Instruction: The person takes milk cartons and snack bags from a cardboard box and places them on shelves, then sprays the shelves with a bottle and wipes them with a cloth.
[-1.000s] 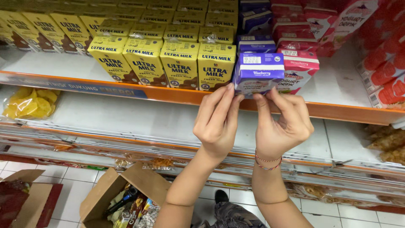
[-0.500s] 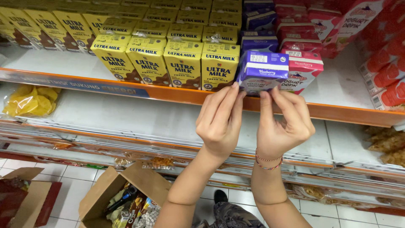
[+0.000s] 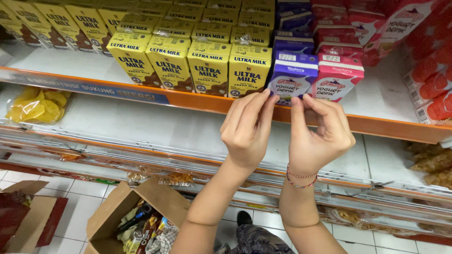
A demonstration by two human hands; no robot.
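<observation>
A purple drink carton (image 3: 294, 76) stands at the front edge of the orange-edged shelf (image 3: 376, 124), between yellow milk cartons (image 3: 209, 66) and a pink drink carton (image 3: 336, 77). My left hand (image 3: 247, 129) touches its lower left corner with raised fingertips. My right hand (image 3: 318, 134) pinches at its lower right side, a beaded bracelet on the wrist. Both hands grip the carton's base.
More yellow cartons fill the shelf to the left, red and pink cartons (image 3: 423, 42) to the right. A yellow snack bag (image 3: 37, 103) lies on the lower shelf. An open cardboard box (image 3: 136, 218) of mixed goods sits on the tiled floor, another box (image 3: 28, 216) at left.
The purple carton has gone from being held in front of the shelf to standing on it beside the pink carton; both hands followed it forward.
</observation>
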